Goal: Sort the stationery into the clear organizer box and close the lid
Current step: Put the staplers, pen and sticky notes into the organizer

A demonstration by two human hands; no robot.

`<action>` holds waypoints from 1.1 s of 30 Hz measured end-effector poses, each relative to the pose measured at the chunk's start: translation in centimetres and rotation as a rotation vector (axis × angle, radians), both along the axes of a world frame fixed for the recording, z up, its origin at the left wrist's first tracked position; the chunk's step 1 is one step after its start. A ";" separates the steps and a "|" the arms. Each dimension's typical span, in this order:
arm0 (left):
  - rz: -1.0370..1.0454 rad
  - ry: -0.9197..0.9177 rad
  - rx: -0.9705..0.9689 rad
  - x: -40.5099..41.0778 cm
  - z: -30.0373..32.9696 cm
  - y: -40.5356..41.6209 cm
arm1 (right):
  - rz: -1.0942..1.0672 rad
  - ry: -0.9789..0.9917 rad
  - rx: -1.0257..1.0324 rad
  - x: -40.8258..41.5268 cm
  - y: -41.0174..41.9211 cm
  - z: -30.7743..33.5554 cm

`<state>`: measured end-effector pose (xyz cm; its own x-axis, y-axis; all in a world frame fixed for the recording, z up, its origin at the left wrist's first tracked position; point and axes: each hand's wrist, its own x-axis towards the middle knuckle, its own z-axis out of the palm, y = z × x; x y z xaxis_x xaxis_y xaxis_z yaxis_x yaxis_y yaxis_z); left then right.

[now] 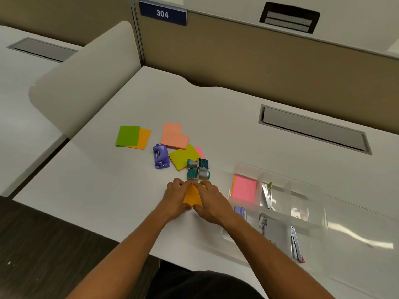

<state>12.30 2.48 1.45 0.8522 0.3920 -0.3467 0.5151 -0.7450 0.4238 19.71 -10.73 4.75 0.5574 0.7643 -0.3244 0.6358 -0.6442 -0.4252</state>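
Observation:
An orange sticky-note pad [192, 195] lies on the white desk [121, 190] between my hands. My left hand [176, 197] and my right hand [210, 203] both pinch its edges with fingers and thumbs. Just beyond them stand teal stamps [198, 169]. Farther back lie a purple hole punch [160, 156], a yellow-green pad [183, 157], salmon pads [174, 135] and a green pad on an orange one [128, 135]. At the right, the clear organizer box [308, 186] holds a pink pad [245, 187] and metal staplers [267, 196], with its lid open.
The clear lid [362, 244] lies open to the right of the box. A grey cable hatch [313, 130] is set into the desk behind it. A beige partition [237, 61] borders the back, a white divider [86, 78] the left.

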 end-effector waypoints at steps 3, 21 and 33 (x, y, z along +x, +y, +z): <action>0.053 -0.036 -0.100 -0.2 -0.1 -0.1 | 0.032 -0.044 -0.033 -0.3 0.1 -0.3; 0.128 -0.304 -0.319 -1.3 2.4 -0.1 | -0.127 -0.019 0.106 0.0 -0.6 1.7; 0.249 -0.532 -0.405 2.2 6.6 -1.7 | -0.554 -0.245 0.647 5.2 -9.4 2.2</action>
